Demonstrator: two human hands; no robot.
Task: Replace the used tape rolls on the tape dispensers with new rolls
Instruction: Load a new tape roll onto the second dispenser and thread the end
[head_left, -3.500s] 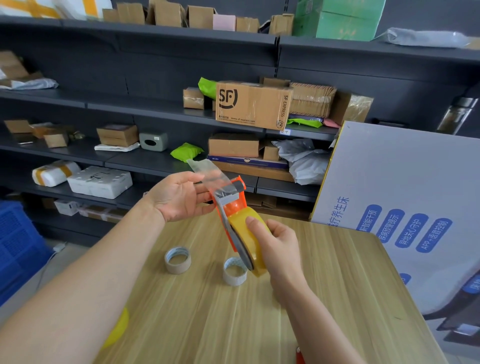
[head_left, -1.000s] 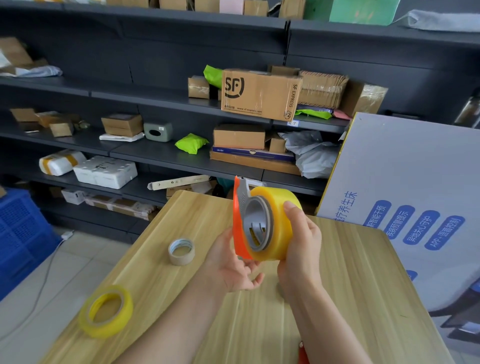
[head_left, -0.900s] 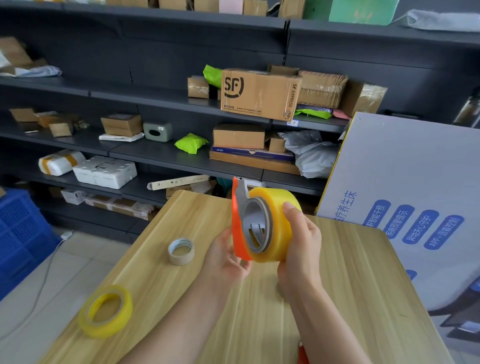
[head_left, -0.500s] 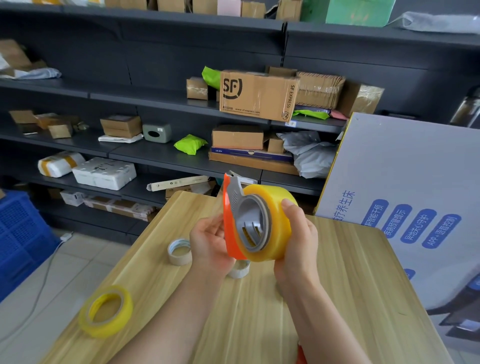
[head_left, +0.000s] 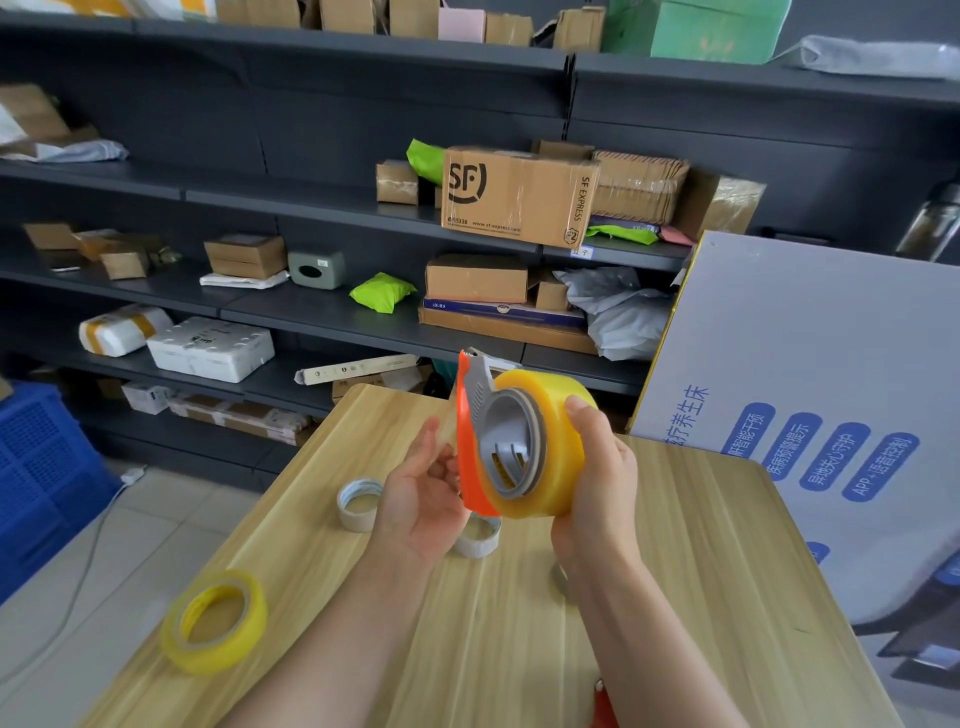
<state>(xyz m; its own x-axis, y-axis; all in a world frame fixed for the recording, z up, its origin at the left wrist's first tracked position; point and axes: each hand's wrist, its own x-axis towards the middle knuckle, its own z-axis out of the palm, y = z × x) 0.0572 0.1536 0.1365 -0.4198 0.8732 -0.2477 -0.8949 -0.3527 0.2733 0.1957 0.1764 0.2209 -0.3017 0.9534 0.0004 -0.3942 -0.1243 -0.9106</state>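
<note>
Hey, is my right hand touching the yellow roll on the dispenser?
Touching. In the head view the right hand curls its fingers over the outer face of the roll on the dispenser, with no gap between them.

We saw the scene under bright, even light, soft enough that nothing threw a hard edge. Faint shadows lay on the wooden table (head_left: 701, 545) just under the left hand (head_left: 421, 493) and the right hand (head_left: 597, 478). The yellow tape roll (head_left: 556, 441) looked translucent and was paler on its upper face. The dark shelves (head_left: 311, 322) at the far side stayed dim in their recesses, while the plastic-wrapped box (head_left: 727, 202) there caught pale glare. The wide lens bowed the shelf lines towards the left and right edges. The middle was sharpest; the near forearms (head_left: 363, 649) and the loose yellow roll (head_left: 213, 621) at the near left looked soft.
</note>
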